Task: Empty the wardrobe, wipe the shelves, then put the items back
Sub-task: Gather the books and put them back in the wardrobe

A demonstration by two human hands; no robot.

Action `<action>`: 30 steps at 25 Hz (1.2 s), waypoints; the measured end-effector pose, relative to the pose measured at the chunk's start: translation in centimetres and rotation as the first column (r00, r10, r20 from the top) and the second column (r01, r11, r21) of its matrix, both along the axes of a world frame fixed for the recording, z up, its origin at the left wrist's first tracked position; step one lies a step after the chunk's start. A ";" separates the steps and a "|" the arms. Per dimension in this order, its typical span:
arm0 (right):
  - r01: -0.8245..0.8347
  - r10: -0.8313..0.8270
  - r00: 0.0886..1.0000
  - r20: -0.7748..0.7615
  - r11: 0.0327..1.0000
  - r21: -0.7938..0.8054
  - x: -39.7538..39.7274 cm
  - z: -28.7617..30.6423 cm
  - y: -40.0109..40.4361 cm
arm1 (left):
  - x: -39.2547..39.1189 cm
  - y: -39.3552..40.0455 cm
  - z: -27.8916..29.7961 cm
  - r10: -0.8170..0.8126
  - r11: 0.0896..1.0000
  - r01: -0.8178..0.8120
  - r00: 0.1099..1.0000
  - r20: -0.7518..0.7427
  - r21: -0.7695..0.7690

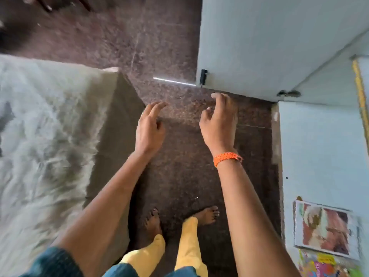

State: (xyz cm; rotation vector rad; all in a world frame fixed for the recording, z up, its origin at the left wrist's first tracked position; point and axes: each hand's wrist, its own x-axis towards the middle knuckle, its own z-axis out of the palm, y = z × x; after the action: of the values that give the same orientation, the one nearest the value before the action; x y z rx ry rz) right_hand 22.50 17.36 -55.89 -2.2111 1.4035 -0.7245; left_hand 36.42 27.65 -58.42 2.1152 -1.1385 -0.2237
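Since the wardrobe itself can't be made out for sure, the pale blue door point(269, 41) w/ its small black latch point(203, 76) is the nearest candidate and the landmark; whether it belongs to the wardrobe or the room, can't tell. No shelves or stored items in view.

Door lies ahead and to the right of both hands, its bottom edge running roughly left-right across the floor. Right hand point(218, 124) is the nearer one, fingertips just short of the door's lower edge, fingers spread and loosely bent, holding nothing. Left hand point(149, 128) sits further left of the door, fingers straight-ish and apart, also empty. My guess: next reach goes to the door, right hand first.

Counts: 2 hands, 1 door, 1 latch, 1 orange wristband point(227, 158) on the right wrist, 2 bare feet. Left of the door, past the speckled floor point(139, 47), 1 bed w/ pale cover point(44, 136). Below the door, on the blue wall point(319, 156), 1 picture point(325, 229).
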 end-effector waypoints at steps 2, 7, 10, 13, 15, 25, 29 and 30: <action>-0.191 0.184 0.976 0.120 0.980 0.046 8.9 2.0 6.0 | 6.3 7.9 1.1 0.232 0.973 -0.232 0.973 -0.007 -0.022; -0.583 0.563 0.809 0.165 0.806 0.105 22.5 2.2 19.1 | 13.5 23.6 1.0 0.584 0.803 -0.570 0.811 -0.037 0.175; -0.751 0.760 0.648 0.049 0.627 0.207 27.4 0.9 25.8 | 15.0 30.1 -0.3 0.682 0.722 -0.654 0.727 -0.074 0.225; -0.857 0.878 0.478 0.014 0.463 0.227 31.3 0.3 30.5 | 16.2 34.2 -1.3 0.828 0.560 -0.800 0.552 -0.103 0.215; -0.910 0.934 0.358 0.006 0.347 0.225 33.6 -0.3 33.3 | 17.0 36.7 -2.0 0.897 0.441 -0.871 0.424 -0.123 0.216; -0.883 0.930 -0.366 -0.034 -0.335 0.329 32.4 -4.4 55.6 | 11.9 55.4 -4.9 0.989 -0.117 -0.954 -0.136 -0.050 0.276; -0.791 0.880 -0.475 0.017 -0.436 0.430 26.8 -5.9 64.3 | 2.6 66.8 -4.9 0.928 -0.362 -0.856 -0.370 0.050 0.369; -0.769 0.874 -0.483 0.043 -0.448 0.456 25.3 -6.3 66.1 | 0.5 69.0 -4.9 0.907 -0.407 -0.815 -0.413 0.081 0.413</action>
State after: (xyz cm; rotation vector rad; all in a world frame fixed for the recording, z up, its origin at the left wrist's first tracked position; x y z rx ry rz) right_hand 47.83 83.44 -62.15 -2.1777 -0.8998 0.7064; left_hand 36.94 96.61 -63.31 2.3140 1.4357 0.1552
